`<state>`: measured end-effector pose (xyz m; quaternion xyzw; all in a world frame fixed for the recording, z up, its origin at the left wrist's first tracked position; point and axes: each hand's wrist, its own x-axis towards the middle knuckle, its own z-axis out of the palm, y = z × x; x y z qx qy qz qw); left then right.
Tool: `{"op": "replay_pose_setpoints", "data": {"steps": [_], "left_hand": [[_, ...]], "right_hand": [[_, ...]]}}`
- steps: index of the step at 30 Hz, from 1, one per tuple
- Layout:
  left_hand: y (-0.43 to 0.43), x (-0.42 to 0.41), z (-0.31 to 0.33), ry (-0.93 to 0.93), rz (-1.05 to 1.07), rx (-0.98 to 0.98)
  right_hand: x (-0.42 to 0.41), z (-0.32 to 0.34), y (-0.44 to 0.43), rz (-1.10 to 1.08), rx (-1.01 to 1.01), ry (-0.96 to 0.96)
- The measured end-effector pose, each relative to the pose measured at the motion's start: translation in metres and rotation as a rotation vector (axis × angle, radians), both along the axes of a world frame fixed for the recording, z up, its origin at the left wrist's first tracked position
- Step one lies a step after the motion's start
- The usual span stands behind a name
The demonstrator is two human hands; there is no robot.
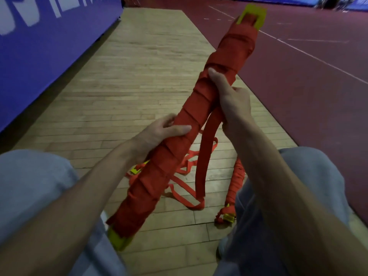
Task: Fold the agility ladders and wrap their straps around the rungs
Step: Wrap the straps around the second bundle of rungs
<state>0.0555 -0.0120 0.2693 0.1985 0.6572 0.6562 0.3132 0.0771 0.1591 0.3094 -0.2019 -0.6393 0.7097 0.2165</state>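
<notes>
A folded agility ladder bundle, yellow rungs wound in red strap, slants from lower left to upper right in front of me. My left hand grips its lower middle. My right hand holds it higher up, thumb pressed on the wrapping, with a loose red strap loop hanging from under that hand to the floor. A second wrapped bundle lies on the floor by my right knee. More loose red straps with a yellow rung lie on the floor behind the held bundle.
I sit over a wooden plank floor, my knees in light trousers at both lower corners. A blue padded wall runs along the left. A dark red court surface with white lines lies to the right.
</notes>
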Motion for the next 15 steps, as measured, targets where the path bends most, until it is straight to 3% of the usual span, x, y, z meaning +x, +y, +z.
{"op": "replay_pose_setpoints", "data": {"steps": [2,6,11,15], "left_hand": [[0.0,0.007,0.003,-0.193,-0.132,-0.005],[0.003,0.005,-0.009,-0.276,-0.179,0.057],[0.001,-0.001,-0.017,-0.15,0.001,0.004],[0.003,-0.004,-0.019,-0.053,0.151,-0.112]], "right_hand": [[0.004,0.005,0.003,0.06,-0.086,0.038],[0.006,0.001,0.006,0.213,-0.246,-0.03],[0.01,-0.001,0.008,0.386,-0.24,-0.134],[0.005,-0.005,0.006,0.372,-0.162,-0.213]]}}
